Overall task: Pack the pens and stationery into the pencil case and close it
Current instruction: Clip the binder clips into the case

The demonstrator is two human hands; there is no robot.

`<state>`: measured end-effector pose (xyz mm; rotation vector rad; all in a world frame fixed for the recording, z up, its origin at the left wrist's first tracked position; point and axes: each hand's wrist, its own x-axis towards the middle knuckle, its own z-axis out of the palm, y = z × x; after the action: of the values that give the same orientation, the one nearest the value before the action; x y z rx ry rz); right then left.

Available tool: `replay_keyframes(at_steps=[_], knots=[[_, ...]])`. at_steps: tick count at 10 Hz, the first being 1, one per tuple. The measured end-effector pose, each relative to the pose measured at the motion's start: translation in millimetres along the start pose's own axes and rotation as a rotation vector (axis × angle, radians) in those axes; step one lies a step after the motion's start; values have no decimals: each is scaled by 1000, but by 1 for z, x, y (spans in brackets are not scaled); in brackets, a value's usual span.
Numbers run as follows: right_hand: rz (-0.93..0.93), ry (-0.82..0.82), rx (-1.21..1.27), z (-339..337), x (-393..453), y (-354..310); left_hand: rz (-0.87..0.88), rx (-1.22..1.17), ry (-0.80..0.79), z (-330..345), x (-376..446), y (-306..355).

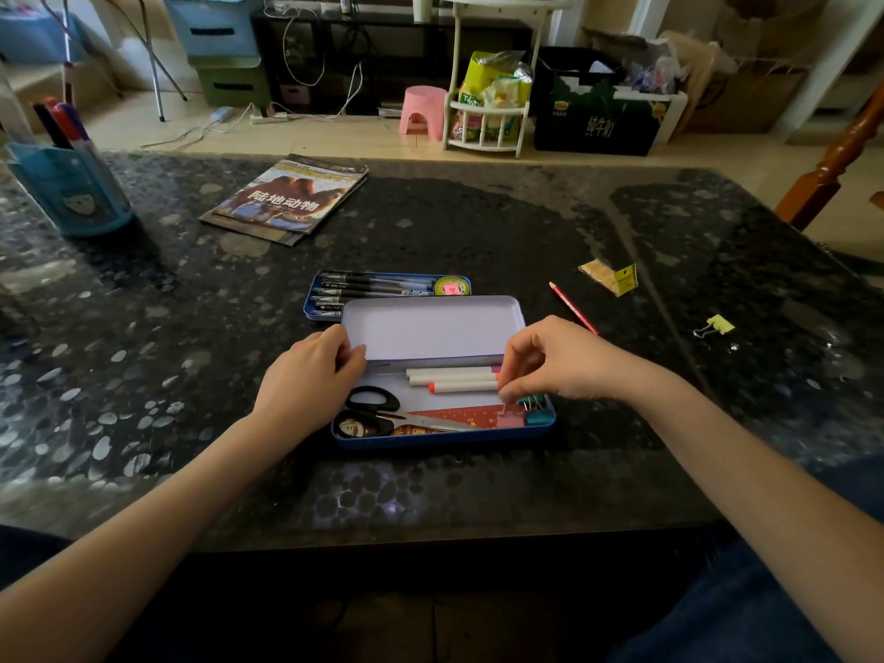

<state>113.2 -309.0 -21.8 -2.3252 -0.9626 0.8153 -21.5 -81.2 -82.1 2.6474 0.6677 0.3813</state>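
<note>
Dark speckled table (191, 375) — blue pencil case (445, 440) open at centre, lid raised. Left hand (311, 370) pinches the lid's left edge. Right hand (550, 361), grip narrow, pinches a pink binder clip (509, 418) at the case's right end, beside scissors (382, 409) and white markers (454, 380). Pen tray (382, 294) just behind; red pencil (571, 306) lies apart, right.

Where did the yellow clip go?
The yellow binder clip lies on the dark table, far to the right of the open pencil case, beyond the red pencil and below the yellow packet.
</note>
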Motion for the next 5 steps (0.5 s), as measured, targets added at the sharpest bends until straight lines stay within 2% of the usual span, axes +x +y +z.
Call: replay_keyframes(at_steps=[5], knots=[[16,-33,-136,8,3,0,6,0,-4,-1,0,0]])
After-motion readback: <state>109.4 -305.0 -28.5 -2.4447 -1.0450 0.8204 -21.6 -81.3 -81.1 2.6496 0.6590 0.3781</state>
